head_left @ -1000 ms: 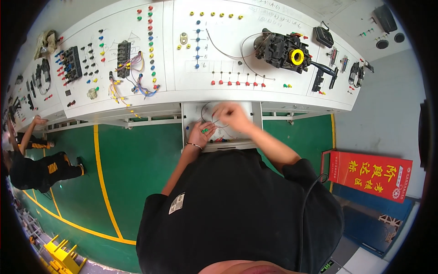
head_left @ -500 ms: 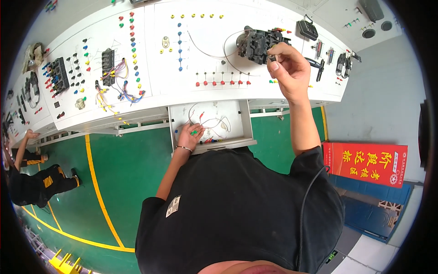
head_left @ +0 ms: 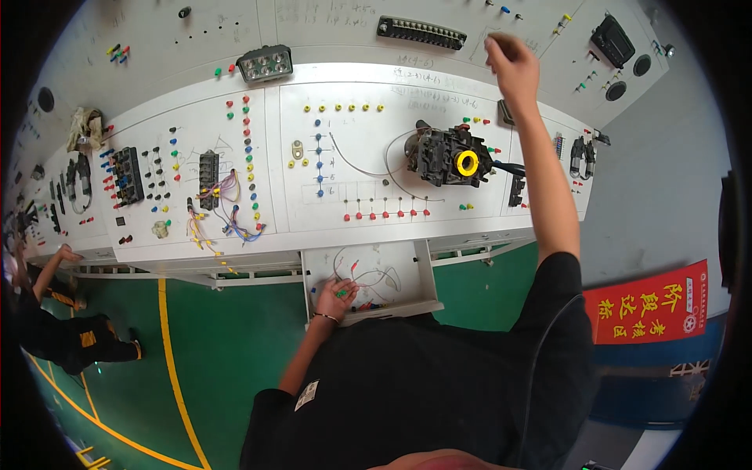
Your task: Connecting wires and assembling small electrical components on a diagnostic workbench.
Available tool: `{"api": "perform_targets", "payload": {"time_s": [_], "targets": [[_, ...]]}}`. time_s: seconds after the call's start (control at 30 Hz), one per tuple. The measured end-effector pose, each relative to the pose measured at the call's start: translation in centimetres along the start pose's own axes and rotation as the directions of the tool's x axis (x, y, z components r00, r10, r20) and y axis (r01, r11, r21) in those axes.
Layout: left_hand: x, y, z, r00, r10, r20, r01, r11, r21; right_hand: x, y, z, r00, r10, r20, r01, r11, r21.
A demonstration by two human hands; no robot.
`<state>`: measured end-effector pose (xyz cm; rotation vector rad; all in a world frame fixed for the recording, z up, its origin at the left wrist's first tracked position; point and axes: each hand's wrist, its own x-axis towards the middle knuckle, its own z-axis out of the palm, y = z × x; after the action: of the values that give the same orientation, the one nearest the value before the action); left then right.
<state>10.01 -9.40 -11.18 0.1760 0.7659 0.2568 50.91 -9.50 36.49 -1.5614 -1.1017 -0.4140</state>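
The fingers of my right hand (head_left: 515, 66) are bent, up in front of the grey upper panel (head_left: 337, 47), to the right of a long black strip (head_left: 421, 33); their tips are too blurred and turned away for me to tell whether they are apart or clamped on anything. My left hand (head_left: 333, 301) is over the near left part of a white drawer (head_left: 407, 311), with small green plugs (head_left: 341, 294) at its fingers; I can't tell how firmly these are gripped. Just beyond those fingers a red plug (head_left: 354, 268) and loose thin wires (head_left: 389, 274) lie in the drawer. Past it is the white board (head_left: 282, 223), with a row of red plugs (head_left: 387, 214), a column of blue ones and a black switch block (head_left: 439, 157) with a yellow ring. Farther off, a lamp (head_left: 265, 64) is on my left, a red sign (head_left: 650, 305) stands on my right, and another person (head_left: 74, 341) is well apart from me at the far left
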Motion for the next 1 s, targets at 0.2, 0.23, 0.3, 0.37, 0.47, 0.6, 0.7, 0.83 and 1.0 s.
{"api": "perform_targets", "payload": {"time_s": [0.2, 0.23, 0.3, 0.37, 0.47, 0.6, 0.7, 0.83, 1.0], "targets": [[0.3, 0.2, 0.2, 1.000, -0.006, -0.003, 0.005, 1.000, -0.028, 9.9, 8.0, -0.8, 0.932, -0.346, -0.109, 0.256, 0.840, -0.479], [0.2, 0.3, 0.2, 1.000, 0.001, -0.007, -0.001, 0.999, -0.034, 10.8, 8.3, -0.5, 0.928, -0.362, -0.083, 0.276, 0.822, -0.498], [0.1, 0.4, 0.2, 1.000, 0.017, -0.001, -0.017, 0.999, -0.048, 11.9, 9.1, 0.0, 0.933, -0.350, -0.077, 0.264, 0.817, -0.513], [0.4, 0.5, 0.1, 1.000, 0.021, 0.003, -0.020, 0.998, -0.066, 12.8, 10.0, 0.1, 0.933, -0.354, -0.069, 0.251, 0.776, -0.578], [0.7, 0.6, 0.0, 1.000, 0.023, 0.015, -0.021, 0.996, -0.084, 13.1, 10.3, 0.4, 0.935, -0.348, -0.068, 0.249, 0.780, -0.574], [0.9, 1.0, 0.5, 1.000, 0.015, 0.011, -0.014, 0.997, -0.073, 13.2, 10.3, 0.3, 0.937, -0.348, -0.043, 0.236, 0.718, -0.655], [1.3, 1.0, 0.1, 0.999, 0.022, 0.045, -0.019, 0.997, -0.076, 13.2, 10.1, 0.8, 0.939, -0.344, -0.008, 0.266, 0.740, -0.618], [1.0, 0.6, -0.4, 0.999, 0.041, 0.023, -0.038, 0.992, -0.123, 13.5, 10.1, 2.0, 0.924, -0.382, 0.018, 0.307, 0.711, -0.633], [2.4, 0.3, -0.9, 0.995, 0.015, 0.100, -0.003, 0.993, -0.116, 14.0, 12.0, -0.5, 0.958, -0.284, 0.051, 0.220, 0.605, -0.765]]}}
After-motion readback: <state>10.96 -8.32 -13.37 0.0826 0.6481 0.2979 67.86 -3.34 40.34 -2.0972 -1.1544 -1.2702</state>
